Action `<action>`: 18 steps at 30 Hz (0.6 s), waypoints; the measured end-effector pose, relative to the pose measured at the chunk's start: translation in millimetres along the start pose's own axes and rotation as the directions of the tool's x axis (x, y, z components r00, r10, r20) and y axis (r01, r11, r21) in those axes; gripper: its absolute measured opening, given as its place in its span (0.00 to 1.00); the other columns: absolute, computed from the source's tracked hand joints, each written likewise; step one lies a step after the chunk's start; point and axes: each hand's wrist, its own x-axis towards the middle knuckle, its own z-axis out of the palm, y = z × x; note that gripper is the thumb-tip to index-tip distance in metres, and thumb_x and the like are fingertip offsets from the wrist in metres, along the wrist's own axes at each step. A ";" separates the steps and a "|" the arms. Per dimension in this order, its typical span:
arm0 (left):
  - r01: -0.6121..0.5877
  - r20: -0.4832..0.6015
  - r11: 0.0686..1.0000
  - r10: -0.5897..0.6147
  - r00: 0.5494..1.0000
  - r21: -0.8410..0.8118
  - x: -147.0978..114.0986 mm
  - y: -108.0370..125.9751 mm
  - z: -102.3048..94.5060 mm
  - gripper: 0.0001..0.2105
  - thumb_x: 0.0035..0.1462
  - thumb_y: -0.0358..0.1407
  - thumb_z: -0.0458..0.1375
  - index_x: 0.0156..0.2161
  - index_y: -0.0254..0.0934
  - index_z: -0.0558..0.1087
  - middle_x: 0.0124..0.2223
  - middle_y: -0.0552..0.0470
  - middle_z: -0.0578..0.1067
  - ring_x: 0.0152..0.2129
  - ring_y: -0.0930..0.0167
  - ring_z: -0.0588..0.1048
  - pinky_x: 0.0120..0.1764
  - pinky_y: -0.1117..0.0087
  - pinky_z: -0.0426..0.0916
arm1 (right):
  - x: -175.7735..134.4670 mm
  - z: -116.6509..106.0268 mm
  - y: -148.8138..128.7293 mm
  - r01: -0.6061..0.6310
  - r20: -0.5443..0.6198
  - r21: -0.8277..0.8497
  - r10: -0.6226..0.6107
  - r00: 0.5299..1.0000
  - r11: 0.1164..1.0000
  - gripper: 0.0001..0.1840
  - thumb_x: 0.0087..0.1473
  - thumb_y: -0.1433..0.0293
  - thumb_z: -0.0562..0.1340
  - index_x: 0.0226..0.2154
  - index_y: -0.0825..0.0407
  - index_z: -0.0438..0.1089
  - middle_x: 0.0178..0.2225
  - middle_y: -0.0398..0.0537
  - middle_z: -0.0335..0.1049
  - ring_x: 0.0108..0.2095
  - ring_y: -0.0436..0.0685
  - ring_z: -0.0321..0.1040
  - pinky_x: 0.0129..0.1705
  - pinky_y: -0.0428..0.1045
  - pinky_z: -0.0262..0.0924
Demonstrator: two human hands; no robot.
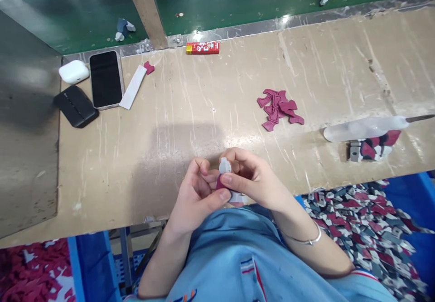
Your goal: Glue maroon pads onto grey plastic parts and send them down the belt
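Near the table's front edge, a small plastic part in light grey and maroon is pinched between my two hands. My left hand presses its thumb against the lower side of it, with the fingers curled behind. From the right, my right hand grips the part with thumb and index finger. Much of the part is covered by the fingers. Beyond my right hand lies a loose pile of maroon plastic pieces.
A white squeeze bottle with a dark tip lies at right, beside assembled parts. Phone, earbud case, black box and red packet lie further back. Filled blue bins stand below the edge.
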 end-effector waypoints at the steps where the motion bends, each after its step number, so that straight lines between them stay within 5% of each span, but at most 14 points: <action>1: -0.011 -0.011 1.000 0.011 1.000 0.000 0.0 -0.6 0.4 0.29 0.58 0.40 0.78 0.38 0.42 0.57 0.33 0.64 0.75 0.27 0.79 0.78 0.34 0.76 0.79 | 0.6 0.3 -0.3 0.004 0.002 0.010 -0.004 1.000 1.000 0.35 0.51 0.38 0.76 0.31 0.48 0.64 0.20 0.34 0.63 0.18 0.47 0.59 0.19 0.44 0.55; 6: -0.042 0.045 0.999 0.042 0.998 0.000 1.7 0.2 -0.2 0.23 0.61 0.38 0.76 0.39 0.40 0.61 0.32 0.63 0.73 0.25 0.84 0.72 0.33 0.86 0.72 | 1.3 -1.2 -1.1 0.011 -0.019 0.004 -0.011 1.000 1.000 0.34 0.50 0.40 0.78 0.31 0.49 0.65 0.20 0.36 0.65 0.19 0.48 0.62 0.20 0.43 0.55; 18: -0.064 0.020 0.994 0.063 0.998 0.083 6.2 1.6 3.5 0.30 0.53 0.38 0.80 0.36 0.40 0.57 0.34 0.62 0.72 0.24 0.84 0.67 0.29 0.85 0.66 | -0.8 -2.8 5.3 0.022 -0.046 -0.031 -0.023 0.999 0.999 0.30 0.51 0.48 0.79 0.31 0.49 0.65 0.21 0.34 0.60 0.20 0.47 0.56 0.21 0.43 0.52</action>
